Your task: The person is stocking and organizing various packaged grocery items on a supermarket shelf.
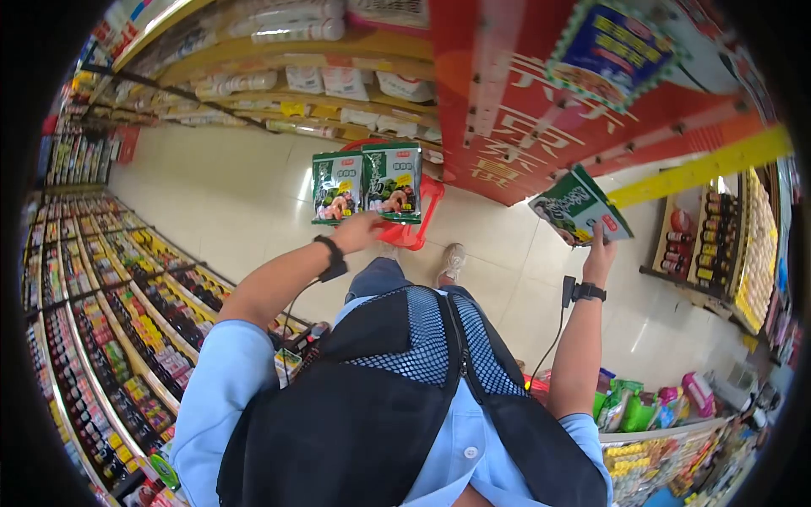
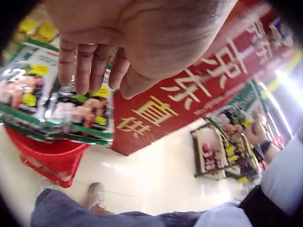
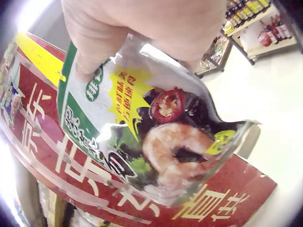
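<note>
My right hand [image 1: 598,256] grips a green-and-silver food packet [image 1: 581,207] by one edge, out to the right in the head view. In the right wrist view the packet's printed front [image 3: 137,127] shows a shrimp and a yellow starburst, with the thumb and fingers over its top. At my left hand [image 1: 361,231] are two matching packets, a left one [image 1: 336,182] and a right one [image 1: 392,177], side by side over a red plastic basket [image 1: 431,203]. The left wrist view shows that hand's fingers [image 2: 97,68] extended, overlapping the right packet.
A red sign panel [image 1: 498,101] with white characters stands ahead, crossed by a yellow strip [image 1: 701,165]. Goods fill the wooden shelves [image 1: 363,63] ahead and the long racks [image 1: 110,329] on the left. A bottle rack [image 1: 710,245] stands at the right. My shoe [image 1: 452,262] is on the tiled floor.
</note>
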A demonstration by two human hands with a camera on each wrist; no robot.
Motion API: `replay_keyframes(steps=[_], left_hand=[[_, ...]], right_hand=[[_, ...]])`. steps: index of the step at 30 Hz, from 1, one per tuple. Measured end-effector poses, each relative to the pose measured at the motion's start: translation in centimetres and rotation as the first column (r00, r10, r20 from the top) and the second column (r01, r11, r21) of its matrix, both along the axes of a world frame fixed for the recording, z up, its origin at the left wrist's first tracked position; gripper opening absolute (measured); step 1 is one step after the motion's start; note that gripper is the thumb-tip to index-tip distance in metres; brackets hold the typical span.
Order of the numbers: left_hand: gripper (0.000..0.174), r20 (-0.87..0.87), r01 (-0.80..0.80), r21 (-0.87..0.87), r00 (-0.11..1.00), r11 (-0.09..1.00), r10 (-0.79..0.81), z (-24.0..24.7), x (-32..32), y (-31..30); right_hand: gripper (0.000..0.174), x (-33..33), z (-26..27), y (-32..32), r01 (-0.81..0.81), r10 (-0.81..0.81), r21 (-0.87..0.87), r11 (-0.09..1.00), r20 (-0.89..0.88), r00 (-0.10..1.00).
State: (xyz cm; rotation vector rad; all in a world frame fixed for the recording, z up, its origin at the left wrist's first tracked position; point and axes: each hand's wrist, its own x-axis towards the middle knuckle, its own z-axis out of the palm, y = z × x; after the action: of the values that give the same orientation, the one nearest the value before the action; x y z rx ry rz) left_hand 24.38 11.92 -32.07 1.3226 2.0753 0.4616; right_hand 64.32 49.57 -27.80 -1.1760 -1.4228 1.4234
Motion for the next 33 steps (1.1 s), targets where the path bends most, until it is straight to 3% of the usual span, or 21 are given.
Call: replay_keyframes(steps=[1, 4, 6, 8, 10, 12, 13, 14, 16, 18, 20, 23, 24, 26, 27, 28, 29, 30, 31, 32, 33], left_hand=[[0.028, -0.013, -0.140, -0.197, 0.990, 0.970, 0.140, -1.8, -2.4, -2.9], [0.031, -0.048, -0.500, -0.125, 0.866, 0.857, 0.499, -4.2, -7.2, -7.3], [0.034, -0.114, -0.639, -0.086, 0.769, 0.765, 0.629, -6.4, -10.6, -8.6], [0.039, -0.146, -0.708, 0.013, 0.697, 0.706, 0.702, -10.0, -13.7, -9.4], [0.044, -0.073, -0.777, 0.031, 0.626, 0.629, 0.777, -13.2, -15.9, -9.7], [0.050, 0.087, -0.834, -0.037, 0.546, 0.551, 0.833, -15.7, -17.8, -9.4], [0.057, 0.144, -0.847, -0.099, 0.508, 0.523, 0.850, -16.4, -18.3, -9.0], [0.058, 0.147, -0.841, -0.104, 0.515, 0.531, 0.844, -17.5, -18.6, -9.1], [0.061, 0.157, -0.824, -0.104, 0.539, 0.556, 0.828, -18.7, -19.3, -8.2], [0.068, 0.211, -0.825, -0.098, 0.529, 0.557, 0.822, -16.5, -19.4, -7.7], [0.069, 0.068, -0.829, -0.178, 0.526, 0.529, 0.848, -18.2, -19.9, -7.7], [0.062, 0.179, -0.830, -0.056, 0.539, 0.556, 0.823, -24.6, -20.9, -9.3], [0.048, 0.337, -0.825, -0.078, 0.507, 0.560, 0.793, -22.1, -20.9, -9.1], [0.032, 0.422, -0.803, -0.211, 0.439, 0.557, 0.793, -13.5, -20.1, -8.2], [0.025, 0.550, -0.819, -0.210, 0.353, 0.534, 0.757, -18.1, -20.4, -9.5], [0.025, 0.590, -0.812, -0.198, 0.349, 0.550, 0.728, -22.4, -20.7, -10.9], [0.027, 0.591, -0.800, -0.164, 0.389, 0.577, 0.707, -17.9, -20.1, -10.9], [0.027, 0.685, -0.789, -0.146, 0.355, 0.597, 0.637, -17.5, -19.9, -11.6], [0.027, 0.835, -0.778, -0.220, 0.161, 0.588, 0.526, -14.1, -19.0, -11.7], [0.030, 0.863, -0.694, -0.291, 0.107, 0.658, 0.494, -13.9, -19.1, -12.4], [0.037, 0.847, -0.661, -0.167, 0.284, 0.732, 0.450, -8.4, -18.2, -11.6]], right_hand=[[0.043, 0.3, -0.9, 0.3, -0.005, 0.005, -0.008, 1.000, 0.032, 0.999], [0.040, 0.4, -3.4, -0.9, 0.167, -0.168, 0.054, 0.984, 0.011, 0.986], [0.042, 1.7, -5.7, -3.6, 0.231, -0.224, -0.012, 0.973, 0.208, 0.952], [0.041, 5.8, -10.5, -6.1, 0.159, -0.071, -0.169, 0.973, 0.435, 0.898], [0.038, 6.7, -12.3, -11.9, 0.217, 0.005, -0.379, 0.899, 0.505, 0.863], [0.039, 6.5, -11.3, -17.4, 0.073, 0.336, -0.575, 0.815, 0.571, 0.749], [0.042, 6.4, -10.7, -19.6, -0.028, 0.496, -0.601, 0.799, 0.633, 0.595], [0.044, 6.1, -10.0, -21.3, -0.115, 0.625, -0.642, 0.758, 0.666, 0.406], [0.051, 4.1, -7.6, -24.0, -0.136, 0.673, -0.671, 0.729, 0.667, 0.319], [0.053, 3.4, -7.0, -25.0, -0.146, 0.643, -0.639, 0.756, 0.680, 0.354], [0.052, 0.2, -5.1, -25.2, -0.151, 0.596, -0.593, 0.791, 0.690, 0.410], [0.048, -4.4, -3.6, -24.8, -0.183, 0.548, -0.531, 0.827, 0.692, 0.469], [0.047, -5.7, -3.4, -24.5, -0.194, 0.528, -0.504, 0.842, 0.692, 0.492], [0.047, -8.4, -3.1, -24.4, -0.245, 0.511, -0.451, 0.858, 0.706, 0.490], [0.047, -9.8, -3.0, -24.5, -0.269, 0.501, -0.423, 0.865, 0.712, 0.491], [0.047, -11.1, -3.0, -24.6, -0.315, 0.528, -0.425, 0.849, 0.705, 0.473], [0.048, -12.2, -2.9, -24.8, -0.351, 0.545, -0.420, 0.837, 0.702, 0.459], [0.048, -12.9, -2.5, -24.9, -0.373, 0.544, -0.405, 0.835, 0.708, 0.449], [0.048, -13.9, -1.9, -25.0, -0.387, 0.582, -0.440, 0.811, 0.674, 0.455], [0.048, -14.8, -1.3, -25.2, -0.393, 0.607, -0.464, 0.794, 0.642, 0.468], [0.049, -15.5, -0.9, -25.3, -0.426, 0.587, -0.414, 0.804, 0.661, 0.467]])
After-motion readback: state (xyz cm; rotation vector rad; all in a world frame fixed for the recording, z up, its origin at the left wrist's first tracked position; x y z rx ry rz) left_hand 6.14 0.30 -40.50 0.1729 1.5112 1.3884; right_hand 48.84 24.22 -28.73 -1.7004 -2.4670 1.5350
